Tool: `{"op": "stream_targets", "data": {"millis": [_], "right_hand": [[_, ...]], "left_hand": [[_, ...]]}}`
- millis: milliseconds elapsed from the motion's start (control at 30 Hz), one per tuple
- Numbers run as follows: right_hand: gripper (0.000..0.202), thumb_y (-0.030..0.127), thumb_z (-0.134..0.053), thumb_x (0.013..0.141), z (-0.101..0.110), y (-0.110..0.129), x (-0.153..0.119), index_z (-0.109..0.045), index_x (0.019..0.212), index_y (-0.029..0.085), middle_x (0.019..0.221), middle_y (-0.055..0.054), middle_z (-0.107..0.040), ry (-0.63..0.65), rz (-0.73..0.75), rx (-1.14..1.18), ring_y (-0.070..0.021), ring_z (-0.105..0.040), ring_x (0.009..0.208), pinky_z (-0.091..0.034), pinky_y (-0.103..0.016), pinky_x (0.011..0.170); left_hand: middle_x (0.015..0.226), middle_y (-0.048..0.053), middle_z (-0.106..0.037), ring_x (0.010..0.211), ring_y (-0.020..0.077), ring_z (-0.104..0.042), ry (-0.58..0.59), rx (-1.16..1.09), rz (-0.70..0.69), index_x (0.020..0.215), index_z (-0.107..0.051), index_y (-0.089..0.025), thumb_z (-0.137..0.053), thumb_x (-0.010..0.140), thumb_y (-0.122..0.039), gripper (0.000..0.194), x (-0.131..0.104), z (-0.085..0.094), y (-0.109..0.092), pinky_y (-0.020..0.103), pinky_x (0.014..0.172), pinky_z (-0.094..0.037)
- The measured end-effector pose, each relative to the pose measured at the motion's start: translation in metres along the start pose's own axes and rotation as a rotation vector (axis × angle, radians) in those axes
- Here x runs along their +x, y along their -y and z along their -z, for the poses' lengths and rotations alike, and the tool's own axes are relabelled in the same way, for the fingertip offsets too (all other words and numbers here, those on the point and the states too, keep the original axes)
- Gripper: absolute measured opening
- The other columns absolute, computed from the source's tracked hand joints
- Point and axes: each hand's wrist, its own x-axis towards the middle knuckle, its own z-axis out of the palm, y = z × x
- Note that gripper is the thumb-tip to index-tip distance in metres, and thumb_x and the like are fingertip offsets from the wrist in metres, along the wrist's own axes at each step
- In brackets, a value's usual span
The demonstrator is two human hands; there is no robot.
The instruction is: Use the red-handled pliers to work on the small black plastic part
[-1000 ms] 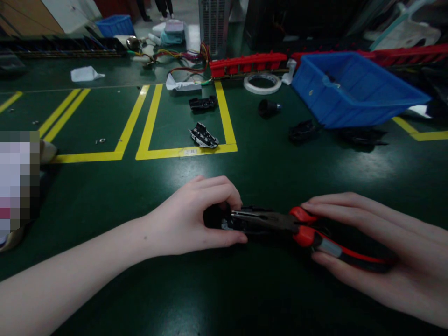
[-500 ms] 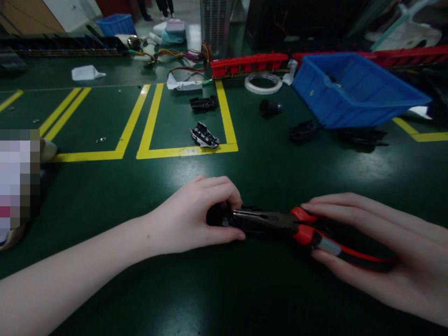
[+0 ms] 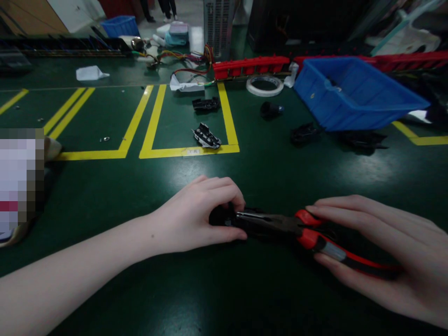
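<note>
Against my left hand (image 3: 198,214), half-curled and gripping its left end, black part (image 3: 220,217) lies roughly left-right over the surface (image 3: 273,289). Left's nearer; my right hand (image 3: 381,252), half-spread, holds pliers (image 3: 307,238) pointing left along it.

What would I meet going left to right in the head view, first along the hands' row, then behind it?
Front: left hand, red-handled long-nose pliers, right hand.

Behind: white scrap, rear black molded part, white tape roll, blue plastic bin.
</note>
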Motion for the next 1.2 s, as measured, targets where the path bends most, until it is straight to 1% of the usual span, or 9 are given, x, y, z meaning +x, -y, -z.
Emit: {"op": "stream_targets", "data": {"millis": [100, 267, 433, 500, 633, 733, 933, 1067, 1200], "right_hand": [[0.042, 0.037, -0.061, 0.084, -0.0021, 0.0009, 0.0021, -0.055, 0.124, 0.029, 0.106, -0.005, -0.068, 0.008, -0.006, 0.026, -0.0253, -0.069, 0.086, -0.061, -0.037, 0.073], [0.040, 0.040, -0.060, 0.086, -0.0011, 0.0013, 0.0051, -0.054, 0.122, 0.025, 0.105, -0.007, -0.068, 0.009, 0.030, 0.010, -0.0245, -0.069, 0.088, -0.061, -0.035, 0.071], [0.041, 0.037, -0.059, 0.085, 0.0032, 0.0020, 0.0016, -0.055, 0.125, 0.029, 0.105, -0.006, -0.068, 0.014, -0.001, 0.022, -0.0265, -0.069, 0.089, -0.062, -0.039, 0.073], [0.041, 0.037, -0.060, 0.084, 0.0035, 0.0022, 0.0006, -0.055, 0.125, 0.029, 0.107, -0.006, -0.068, 0.021, -0.009, 0.025, -0.0267, -0.069, 0.089, -0.062, -0.039, 0.072], [0.041, 0.036, -0.061, 0.085, 0.0019, 0.0022, 0.0033, -0.054, 0.124, 0.024, 0.109, -0.009, -0.068, 0.039, 0.039, 0.015, -0.0251, -0.069, 0.091, -0.062, -0.035, 0.070], [0.039, 0.034, -0.061, 0.086, 0.0003, 0.0018, 0.0064, -0.053, 0.122, 0.021, 0.107, -0.010, -0.067, 0.042, 0.056, 0.011, -0.0239, -0.069, 0.092, -0.062, -0.034, 0.071], [0.046, 0.030, -0.064, 0.082, -0.0026, -0.0009, 0.0053, -0.053, 0.126, 0.023, 0.110, -0.009, -0.067, 0.011, 0.036, 0.049, -0.0254, -0.068, 0.095, -0.060, -0.036, 0.078], [0.047, 0.030, -0.066, 0.081, -0.0015, -0.0012, 0.0045, -0.055, 0.126, 0.024, 0.110, -0.009, -0.067, 0.002, 0.028, 0.044, -0.0261, -0.068, 0.095, -0.059, -0.037, 0.078], [0.047, 0.032, -0.066, 0.081, -0.0007, -0.0004, 0.0057, -0.055, 0.126, 0.026, 0.110, -0.008, -0.067, 0.008, 0.025, 0.028, -0.0260, -0.068, 0.094, -0.060, -0.038, 0.076]], "left_hand": [[0.101, 0.000, -0.064, 0.093, 0.0186, -0.061, 0.001, 0.004, 0.003, 0.092, -0.058, -0.018, -0.072, 0.083, -0.030, 0.021, 0.0001, -0.0001, 0.0005, 0.034, 0.088, -0.040], [0.102, 0.000, -0.064, 0.093, 0.0186, -0.061, 0.000, -0.002, 0.003, 0.093, -0.059, -0.019, -0.072, 0.083, -0.030, 0.020, 0.0000, 0.0001, 0.0002, 0.034, 0.088, -0.040], [0.103, -0.001, -0.063, 0.093, 0.0176, -0.061, -0.004, -0.013, 0.001, 0.095, -0.060, -0.019, -0.073, 0.083, -0.029, 0.021, -0.0008, 0.0003, -0.0011, 0.033, 0.088, -0.039], [0.102, -0.001, -0.063, 0.093, 0.0176, -0.061, -0.004, -0.013, 0.003, 0.094, -0.060, -0.019, -0.073, 0.083, -0.029, 0.020, -0.0011, -0.0001, -0.0011, 0.033, 0.088, -0.039], [0.100, -0.001, -0.063, 0.090, 0.0174, -0.061, -0.029, -0.011, 0.004, 0.092, -0.060, -0.019, -0.073, 0.082, -0.031, 0.021, -0.0013, -0.0018, 0.0003, 0.033, 0.086, -0.040], [0.101, 0.000, -0.063, 0.087, 0.0166, -0.061, -0.040, -0.020, 0.010, 0.094, -0.060, -0.019, -0.073, 0.082, -0.032, 0.022, -0.0014, -0.0022, 0.0003, 0.032, 0.083, -0.041], [0.102, 0.000, -0.064, 0.090, 0.0169, -0.062, -0.041, -0.043, 0.019, 0.095, -0.061, -0.018, -0.069, 0.084, -0.026, 0.015, -0.0027, 0.0002, -0.0039, 0.033, 0.088, -0.042], [0.103, 0.002, -0.065, 0.093, 0.0177, -0.062, -0.047, -0.048, 0.016, 0.096, -0.062, -0.018, -0.063, 0.087, -0.021, 0.010, -0.0031, 0.0002, -0.0038, 0.035, 0.092, -0.043], [0.103, 0.003, -0.065, 0.093, 0.0181, -0.062, -0.059, -0.058, 0.002, 0.095, -0.063, -0.017, -0.060, 0.088, -0.021, 0.008, -0.0027, 0.0001, -0.0032, 0.037, 0.093, -0.045]]}}
